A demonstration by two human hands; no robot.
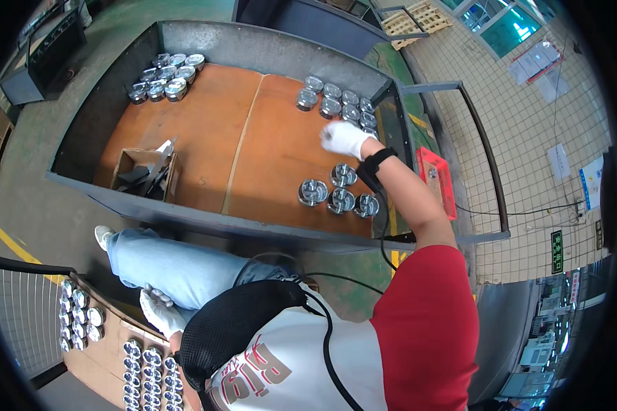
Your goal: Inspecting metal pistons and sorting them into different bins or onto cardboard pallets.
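My right hand (344, 139), in a white glove, reaches over the orange floor of the metal cart (267, 218). Its fingers curl downward, and whatever they may hold is hidden beneath the glove. Just beyond it stands a group of shiny metal pistons (330, 107); nearer me are several more pistons (341, 200). My left hand (162, 314), also gloved, hangs low beside my jeans with its fingers loosely bent and no object visible in it. Close to that hand, a second cart with a cardboard-coloured surface (101, 366) carries rows of pistons (152, 375).
More pistons (166, 77) occupy the cart's far left corner. A cardboard box (144, 175) with dark items sits at its near left. Raised metal walls surround the cart. A red crate (437, 181) and a bent handle rail (490, 154) are on the right, before a tiled wall.
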